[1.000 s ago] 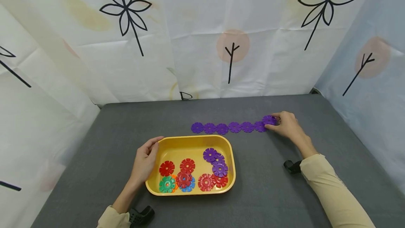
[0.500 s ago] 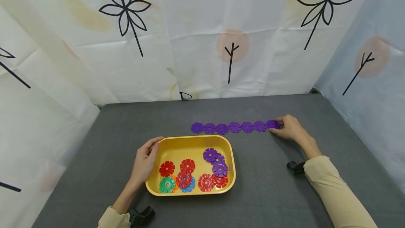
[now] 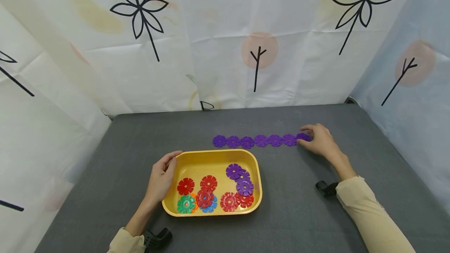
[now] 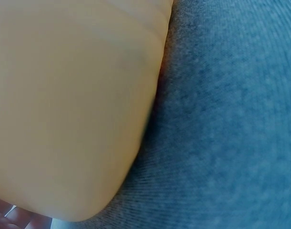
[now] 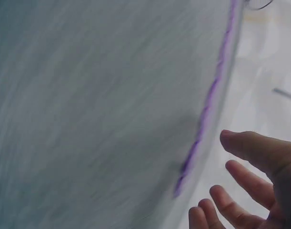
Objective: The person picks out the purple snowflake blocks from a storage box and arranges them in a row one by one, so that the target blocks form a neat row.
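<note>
A row of linked purple flower-shaped plastic discs (image 3: 261, 140) lies on the table behind the yellow tray (image 3: 207, 164). At its right end my right hand (image 3: 320, 141) hovers, thumb and fingers spread around the last disc. In the right wrist view the fingertips (image 5: 229, 138) stand apart from the purple row (image 5: 202, 119). My left hand (image 3: 159, 179) holds the tray by its left rim, near the far corner. Inside the tray lie loose purple discs (image 3: 245, 187), red discs (image 3: 229, 202), a green disc (image 3: 185, 204), and partly covered blue and orange ones.
The grey tabletop (image 3: 288, 206) spreads around the tray. Printed white cloth (image 3: 218, 50) stands along the back and sides of the table. A dark wrist mount (image 3: 327, 188) sticks out from the right sleeve, another (image 3: 157, 239) from the left one.
My right hand lowered the last purple disc from above the row into line with it, then loosened its fingers from it. The left hand and tray stay where they were.
</note>
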Motion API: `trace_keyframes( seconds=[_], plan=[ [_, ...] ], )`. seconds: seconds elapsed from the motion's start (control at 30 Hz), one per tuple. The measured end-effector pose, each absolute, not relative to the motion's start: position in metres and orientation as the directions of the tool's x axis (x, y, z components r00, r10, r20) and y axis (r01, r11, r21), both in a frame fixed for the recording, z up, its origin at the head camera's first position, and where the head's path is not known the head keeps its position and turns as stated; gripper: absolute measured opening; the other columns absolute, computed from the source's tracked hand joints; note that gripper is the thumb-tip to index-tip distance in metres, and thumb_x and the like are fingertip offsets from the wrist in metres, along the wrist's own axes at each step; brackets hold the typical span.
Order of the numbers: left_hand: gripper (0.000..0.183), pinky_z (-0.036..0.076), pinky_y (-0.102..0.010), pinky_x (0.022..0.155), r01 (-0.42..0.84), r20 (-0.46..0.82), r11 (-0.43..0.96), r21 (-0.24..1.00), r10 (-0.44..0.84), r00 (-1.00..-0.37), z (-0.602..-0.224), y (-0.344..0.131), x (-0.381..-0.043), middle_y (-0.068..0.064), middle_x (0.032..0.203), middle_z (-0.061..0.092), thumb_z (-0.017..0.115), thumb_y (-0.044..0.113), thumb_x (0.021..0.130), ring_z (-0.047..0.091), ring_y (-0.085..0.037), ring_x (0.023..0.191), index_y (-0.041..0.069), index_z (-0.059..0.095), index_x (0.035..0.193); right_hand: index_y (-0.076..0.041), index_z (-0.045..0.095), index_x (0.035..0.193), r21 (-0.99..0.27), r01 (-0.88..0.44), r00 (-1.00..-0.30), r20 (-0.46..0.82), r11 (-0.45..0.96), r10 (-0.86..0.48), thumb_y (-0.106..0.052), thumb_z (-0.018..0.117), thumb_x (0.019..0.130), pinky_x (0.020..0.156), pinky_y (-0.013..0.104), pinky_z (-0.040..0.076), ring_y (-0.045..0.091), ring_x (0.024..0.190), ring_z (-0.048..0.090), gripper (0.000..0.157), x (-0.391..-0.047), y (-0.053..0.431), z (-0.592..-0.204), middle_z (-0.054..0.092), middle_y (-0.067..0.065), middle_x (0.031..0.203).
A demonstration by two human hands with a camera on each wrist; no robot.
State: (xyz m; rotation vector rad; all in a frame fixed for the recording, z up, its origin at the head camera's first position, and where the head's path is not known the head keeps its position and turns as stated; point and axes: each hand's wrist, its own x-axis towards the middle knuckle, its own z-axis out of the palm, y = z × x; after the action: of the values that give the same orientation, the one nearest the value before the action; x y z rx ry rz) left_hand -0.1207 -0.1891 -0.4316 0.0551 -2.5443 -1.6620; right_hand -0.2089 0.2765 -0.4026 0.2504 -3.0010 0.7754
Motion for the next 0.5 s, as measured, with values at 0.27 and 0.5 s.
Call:
trace_keyframes(
  seconds=[0.27, 0.5],
  plan=[
    [0.036, 0.054, -0.016, 0.078, 0.025, 0.067, 0.405, 0.914, -0.09, -0.994, -0.43, -0.189, -0.12, -0.019, 0.123, 0.069, 0.044, 0.023, 0.111, 0.068, -0.029, 0.101, 0.007, 0.061, 0.138, 0.004, 0.068, 0.125, -0.575, -0.34, -0.94, 0.228, 0.744, -0.253, -0.015, 0.078, 0.09, 0.087, 0.058, 0.055, 0.045, 0.106, 0.063, 0.041, -0.185, 0.22, -0.371, 0.066, 0.028, 0.118],
    [0.037, 0.053, -0.012, 0.083, 0.01, 0.049, 0.401, 0.916, -0.086, -0.995, -0.429, -0.188, -0.121, -0.019, 0.128, 0.068, 0.043, 0.024, 0.111, 0.067, -0.031, 0.108, 0.008, 0.059, 0.139, -0.004, 0.071, 0.124, -0.615, -0.468, -0.878, 0.247, 0.635, -0.409, -0.019, 0.08, 0.089, 0.088, 0.048, 0.059, 0.031, 0.106, 0.066, 0.039, -0.156, 0.164, -0.354, 0.068, 0.014, 0.114]
  ],
)
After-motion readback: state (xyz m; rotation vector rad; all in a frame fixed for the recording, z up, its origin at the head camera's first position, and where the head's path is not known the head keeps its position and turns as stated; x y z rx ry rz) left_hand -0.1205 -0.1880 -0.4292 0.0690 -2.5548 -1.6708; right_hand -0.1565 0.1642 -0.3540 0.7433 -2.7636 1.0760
